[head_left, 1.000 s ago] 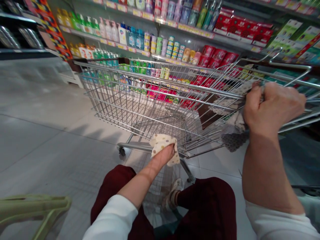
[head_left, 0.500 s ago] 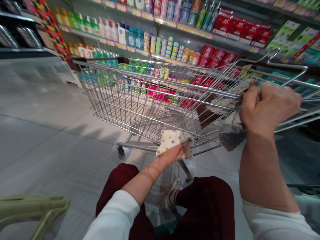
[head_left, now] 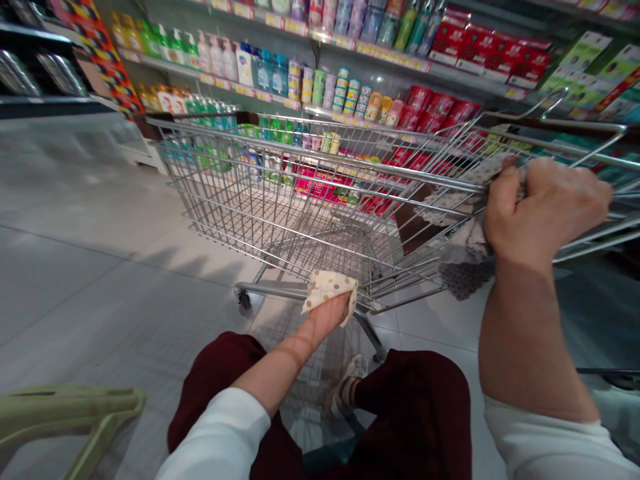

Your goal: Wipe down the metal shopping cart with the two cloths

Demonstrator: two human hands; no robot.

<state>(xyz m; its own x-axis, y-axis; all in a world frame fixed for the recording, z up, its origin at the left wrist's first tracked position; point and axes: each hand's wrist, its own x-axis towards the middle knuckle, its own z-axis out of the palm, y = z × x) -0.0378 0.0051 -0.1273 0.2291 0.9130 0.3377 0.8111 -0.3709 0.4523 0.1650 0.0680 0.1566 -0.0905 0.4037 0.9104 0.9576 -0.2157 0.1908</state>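
Note:
A steel wire shopping cart (head_left: 280, 200) stands empty in front of me in a shop aisle. My left hand (head_left: 325, 317) presses a cream cloth with coloured dots (head_left: 327, 288) against the cart's lower frame near the basket's bottom edge. My right hand (head_left: 545, 207) is closed around the cart's upper rail on the right, with a patterned grey and white cloth (head_left: 463, 257) bunched under it and hanging down. My knees in dark red trousers (head_left: 415, 413) are below the cart.
Shelves of bottles, jars and red packs (head_left: 350, 80) run behind the cart. A pale green plastic stool (head_left: 65, 413) sits at the lower left. Grey tiled floor (head_left: 90, 267) stretches to the left. A cart wheel (head_left: 243, 301) rests on the floor.
My left hand slid the dotted cloth right along the lower frame, then back left and slightly up. My right hand stayed gripped on the rail.

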